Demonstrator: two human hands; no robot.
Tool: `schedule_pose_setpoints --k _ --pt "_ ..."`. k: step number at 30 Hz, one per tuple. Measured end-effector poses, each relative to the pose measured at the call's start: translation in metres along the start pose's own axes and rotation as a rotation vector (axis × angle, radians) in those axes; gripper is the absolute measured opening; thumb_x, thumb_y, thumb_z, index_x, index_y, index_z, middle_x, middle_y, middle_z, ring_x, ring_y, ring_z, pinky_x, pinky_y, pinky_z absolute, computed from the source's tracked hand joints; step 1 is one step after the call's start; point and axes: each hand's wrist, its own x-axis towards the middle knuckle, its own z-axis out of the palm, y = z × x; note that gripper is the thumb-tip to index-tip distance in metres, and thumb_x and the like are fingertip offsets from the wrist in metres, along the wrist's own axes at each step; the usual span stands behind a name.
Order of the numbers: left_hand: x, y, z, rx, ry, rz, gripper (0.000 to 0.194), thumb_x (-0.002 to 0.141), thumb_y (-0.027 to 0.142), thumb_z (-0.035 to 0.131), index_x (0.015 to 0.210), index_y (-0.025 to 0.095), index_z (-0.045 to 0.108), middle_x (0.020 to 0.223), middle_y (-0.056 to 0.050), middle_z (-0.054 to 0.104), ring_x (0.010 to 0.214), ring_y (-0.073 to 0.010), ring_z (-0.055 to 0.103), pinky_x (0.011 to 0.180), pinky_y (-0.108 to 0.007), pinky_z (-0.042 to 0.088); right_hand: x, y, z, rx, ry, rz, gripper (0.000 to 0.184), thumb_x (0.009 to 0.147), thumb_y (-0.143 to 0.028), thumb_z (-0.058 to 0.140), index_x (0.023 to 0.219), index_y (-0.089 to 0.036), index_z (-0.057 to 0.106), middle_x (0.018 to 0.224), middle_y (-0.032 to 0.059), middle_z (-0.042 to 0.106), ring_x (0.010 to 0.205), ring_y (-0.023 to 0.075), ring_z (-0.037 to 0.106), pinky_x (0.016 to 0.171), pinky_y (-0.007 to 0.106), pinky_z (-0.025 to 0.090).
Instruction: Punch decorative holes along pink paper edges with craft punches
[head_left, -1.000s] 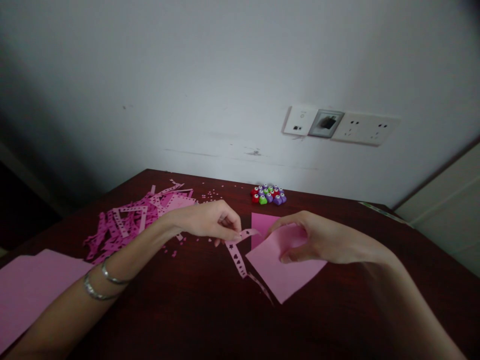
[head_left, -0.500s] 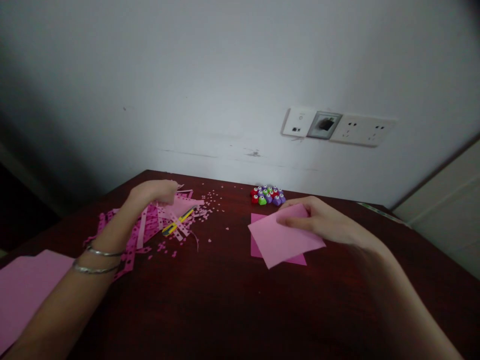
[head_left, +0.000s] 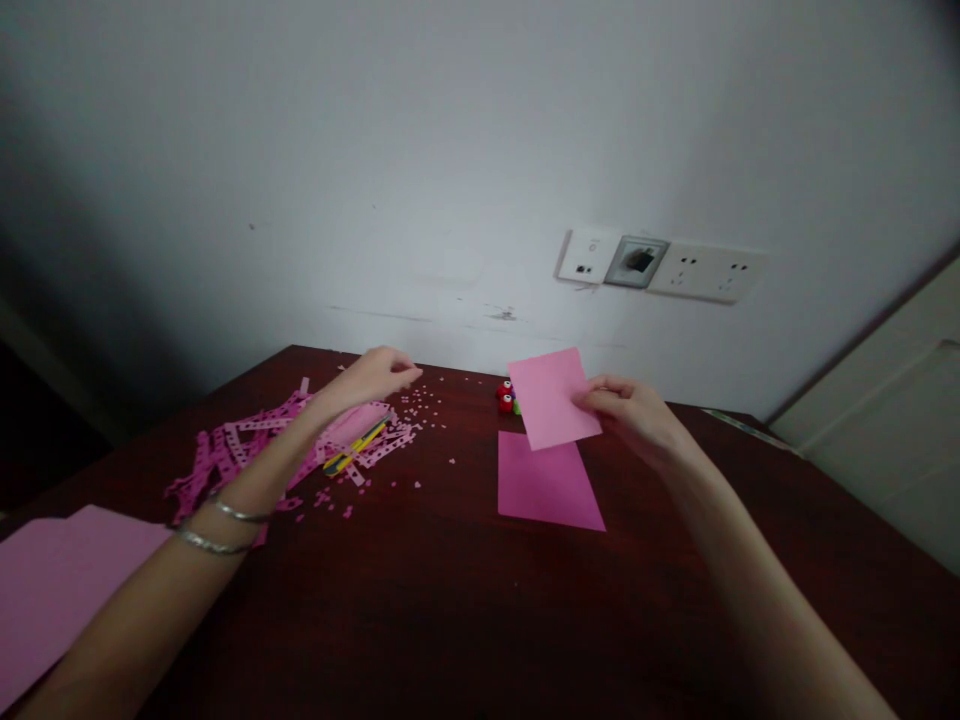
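As the right hand (head_left: 626,415) pinches pink paper (head_left: 547,398), the left hand (head_left: 367,378) curls empty, apart.

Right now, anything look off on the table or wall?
Tiny pink paper bits lie scattered beside the punched strips, looking spilled, and a craft knife lies in among those strips. Also, the middle wall plate shows a dark smudge behind its cover; can't tell whether it's a mark or a reflection.
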Motion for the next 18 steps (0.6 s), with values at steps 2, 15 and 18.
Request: schedule_pose_setpoints --k 2,15,18 --pt "-0.004 0.02 0.034 -0.104 -0.066 0.067 0.024 0.078 0.037 0.052 0.083 0.015 0.06 0.074 -0.005 0.061 0.063 -0.0132 0.054 0.05 -0.022 0.037 0.004 0.015 -0.001 0.125 0.0 0.037 0.02 0.06 -0.026 0.071 0.069 -0.016 0.057 0.066 0.0005 0.06 0.058 0.0107 0.055 0.056 0.023 0.044" --pt "0.018 0.019 0.157 -0.36 -0.185 -0.032 0.028 0.076 0.016 0.049 0.103 0.012 0.045 0.07 -0.003 0.056 0.059 -0.0132 0.057 0.039 -0.019 0.042 -0.014 0.098 -0.002 -0.195 0.013 0.134 0.039 0.063 -0.014 0.067 0.098 -0.015 0.049 0.059 -0.0023 0.061 0.049 0.0127 0.058 0.048 0.023 0.046" --pt "0.019 0.015 0.166 -0.317 -0.21 0.009 0.027 0.074 0.017 0.05 0.101 0.013 0.046 0.068 -0.002 0.055 0.056 -0.0133 0.056 0.039 -0.02 0.042 -0.013 0.103 -0.005 -0.278 -0.006 0.132 0.045 0.065 -0.013 0.067 0.106 -0.013 0.05 0.06 -0.0021 0.061 0.051 0.0128 0.059 0.048 0.022 0.046"
